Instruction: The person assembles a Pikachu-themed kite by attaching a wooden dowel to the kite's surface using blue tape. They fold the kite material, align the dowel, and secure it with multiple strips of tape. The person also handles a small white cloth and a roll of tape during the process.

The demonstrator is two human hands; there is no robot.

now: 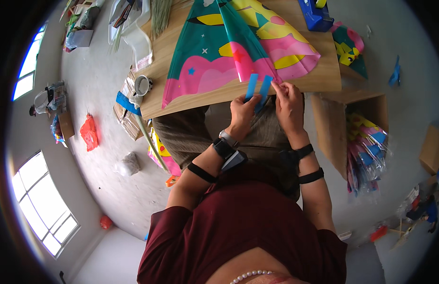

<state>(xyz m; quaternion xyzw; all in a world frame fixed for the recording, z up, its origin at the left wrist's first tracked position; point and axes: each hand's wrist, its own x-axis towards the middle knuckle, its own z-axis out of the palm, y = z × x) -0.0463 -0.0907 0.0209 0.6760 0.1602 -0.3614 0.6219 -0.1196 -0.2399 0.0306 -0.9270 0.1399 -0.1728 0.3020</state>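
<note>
A printed plastic kite (pixel 205 68) in green, pink and yellow lies partly folded over the table. My left hand (pixel 243 116) is closed around a folded blue strip (pixel 251 86); two of its lengths stick up past the fingers, and a further piece hangs beneath. Close by on the right, my right hand (pixel 290 106) has its fingertips pinched at the kite's near corner, right beside the blue strip. How much of the corner sits between those fingers is partly hidden. Both hands are just over the table's near edge, above my lap.
The wooden table (pixel 155 105) carries a blue tape dispenser (pixel 316 16) at far right and a tape roll (pixel 143 85) at its left edge. An open cardboard box (pixel 329 130) with packed kites stands on the right. A red bag (pixel 89 133) lies on the floor to the left.
</note>
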